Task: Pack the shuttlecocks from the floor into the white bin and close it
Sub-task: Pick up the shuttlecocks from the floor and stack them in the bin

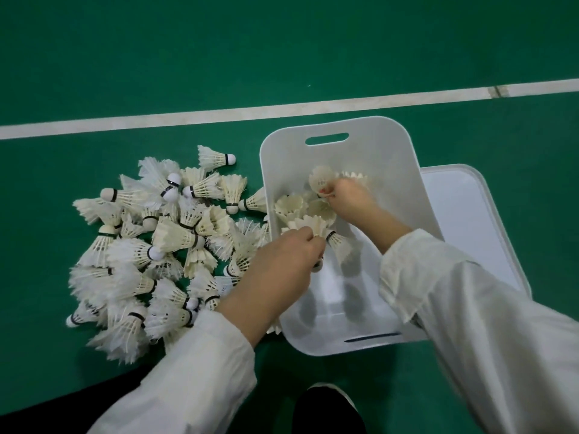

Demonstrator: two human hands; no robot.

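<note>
a: where do things stand?

b: most of the shuttlecocks [150,252] lie in a loose heap on the green floor [282,42], just left of the white bin [360,339]. only a handful sit inside it, bunched at the far end, and the near half of the bottom is bare. the lid [476,220] lies flat beside the bin on the right, partly under it.

a: and the hands?

b: both are over the bin. the left hand [279,264] has its grip closed on one or more shuttlecocks, feathers fanned above the fingers and a cork tip poking out below. the right hand [347,195] is pinched on one at the far end, fingers curled round its narrow part.

a: how will they handle?

b: very light, i'd say, so several go in one grip with no effort. the feather skirts look stiff but brittle; many in the heap are frayed. squeezing the skirt would likely crush it. better to hold near the cork or the banded neck, where it's firm.

a: any risk?

b: the heap is tangled, skirts nested into each other, so pulling one may drag others along. early going, i'd judge; the lid waits until the floor is cleared.
</note>
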